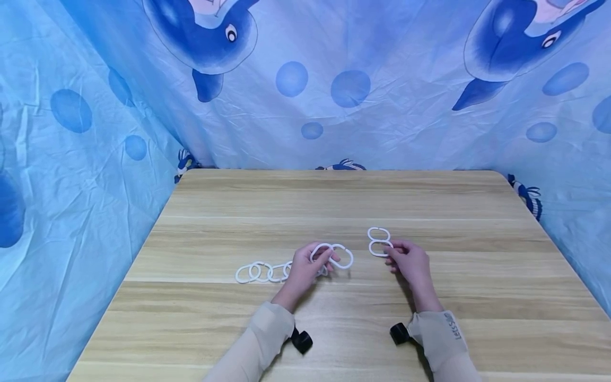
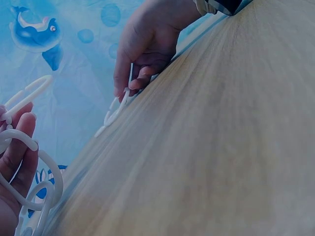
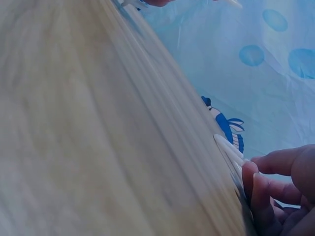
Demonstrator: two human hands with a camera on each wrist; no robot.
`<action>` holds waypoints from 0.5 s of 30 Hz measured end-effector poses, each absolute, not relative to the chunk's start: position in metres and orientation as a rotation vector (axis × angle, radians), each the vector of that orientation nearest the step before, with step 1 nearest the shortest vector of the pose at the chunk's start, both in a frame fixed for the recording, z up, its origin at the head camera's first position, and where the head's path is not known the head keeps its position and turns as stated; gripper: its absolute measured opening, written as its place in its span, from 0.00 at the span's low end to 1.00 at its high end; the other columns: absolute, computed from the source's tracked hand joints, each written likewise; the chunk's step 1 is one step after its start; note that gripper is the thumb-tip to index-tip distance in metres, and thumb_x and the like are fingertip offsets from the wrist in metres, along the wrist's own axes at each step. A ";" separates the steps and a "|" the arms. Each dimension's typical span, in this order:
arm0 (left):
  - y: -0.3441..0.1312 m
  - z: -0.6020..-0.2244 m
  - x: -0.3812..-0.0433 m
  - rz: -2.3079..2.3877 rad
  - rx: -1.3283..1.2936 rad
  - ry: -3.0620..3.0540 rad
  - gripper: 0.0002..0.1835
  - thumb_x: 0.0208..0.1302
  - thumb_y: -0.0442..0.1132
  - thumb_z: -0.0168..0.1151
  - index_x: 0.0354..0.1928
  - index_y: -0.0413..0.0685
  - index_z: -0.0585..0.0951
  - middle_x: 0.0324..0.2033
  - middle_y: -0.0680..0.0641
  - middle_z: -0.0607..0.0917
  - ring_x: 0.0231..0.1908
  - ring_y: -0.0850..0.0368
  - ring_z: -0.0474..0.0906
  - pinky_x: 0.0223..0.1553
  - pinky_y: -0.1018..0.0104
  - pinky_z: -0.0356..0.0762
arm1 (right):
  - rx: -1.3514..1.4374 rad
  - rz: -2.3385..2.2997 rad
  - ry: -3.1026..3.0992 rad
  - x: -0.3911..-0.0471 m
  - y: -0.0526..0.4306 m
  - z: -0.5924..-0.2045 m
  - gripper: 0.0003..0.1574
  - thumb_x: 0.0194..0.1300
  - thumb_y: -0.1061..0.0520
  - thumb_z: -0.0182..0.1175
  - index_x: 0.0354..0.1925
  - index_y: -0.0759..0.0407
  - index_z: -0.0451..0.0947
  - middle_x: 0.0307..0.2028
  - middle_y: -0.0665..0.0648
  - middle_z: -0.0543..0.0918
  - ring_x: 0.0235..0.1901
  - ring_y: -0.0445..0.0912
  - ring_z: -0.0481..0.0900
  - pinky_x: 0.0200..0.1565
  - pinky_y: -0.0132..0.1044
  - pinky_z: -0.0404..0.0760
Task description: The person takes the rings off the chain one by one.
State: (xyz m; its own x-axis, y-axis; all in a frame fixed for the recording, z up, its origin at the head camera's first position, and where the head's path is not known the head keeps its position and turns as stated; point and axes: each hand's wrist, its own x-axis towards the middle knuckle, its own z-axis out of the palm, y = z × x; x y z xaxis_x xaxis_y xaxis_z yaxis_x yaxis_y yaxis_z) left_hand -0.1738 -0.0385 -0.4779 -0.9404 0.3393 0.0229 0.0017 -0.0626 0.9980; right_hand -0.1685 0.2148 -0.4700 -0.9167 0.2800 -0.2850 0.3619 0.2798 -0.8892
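Observation:
My left hand (image 1: 305, 265) pinches a white plastic chain link (image 1: 351, 260) between thumb and fingers, a little above the table. From it, more linked rings (image 1: 236, 275) trail leftward onto the wood; the hand hides part of this chain. In the left wrist view, white links (image 2: 57, 179) hang about the fingers. To the right, two joined white links (image 1: 380, 241) lie at the tabletop, one above the other. My right hand (image 1: 410, 262) pinches the nearer of these at its right edge; the right wrist view shows that link (image 3: 229, 149) at the fingertips.
A wood-grain table (image 1: 334, 201) spans the view beneath both hands. Behind it and at the sides hangs a blue curtain (image 1: 410, 122) printed with dolphins and bubbles. Black wrist devices (image 1: 302, 340) are strapped by the sleeve cuffs.

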 end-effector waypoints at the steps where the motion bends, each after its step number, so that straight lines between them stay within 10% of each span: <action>1: -0.038 -0.478 -0.174 2.103 0.370 1.968 0.15 0.69 0.36 0.57 0.48 0.27 0.77 0.38 0.28 0.84 0.24 0.65 0.79 0.29 0.71 0.84 | 0.615 -1.733 2.453 -0.168 0.215 -0.470 0.22 0.66 0.60 0.61 0.55 0.69 0.75 0.28 0.48 0.81 0.21 0.35 0.79 0.23 0.27 0.82; 15: -0.038 -0.479 -0.175 2.078 0.387 1.983 0.16 0.69 0.37 0.57 0.49 0.27 0.77 0.38 0.28 0.84 0.25 0.65 0.79 0.29 0.71 0.84 | 0.393 -1.491 2.562 -0.167 0.232 -0.466 0.32 0.60 0.57 0.68 0.59 0.66 0.72 0.31 0.49 0.78 0.24 0.36 0.77 0.26 0.28 0.82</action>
State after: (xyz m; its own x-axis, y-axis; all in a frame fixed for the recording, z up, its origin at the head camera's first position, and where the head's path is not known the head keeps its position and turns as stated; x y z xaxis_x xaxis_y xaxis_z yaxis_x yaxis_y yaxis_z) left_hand -0.1749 -0.0383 -0.4786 -0.9355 0.3524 0.0238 0.0074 -0.0479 0.9988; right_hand -0.1671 0.2319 -0.4658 -0.9543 0.1488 -0.2593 0.2990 0.4716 -0.8296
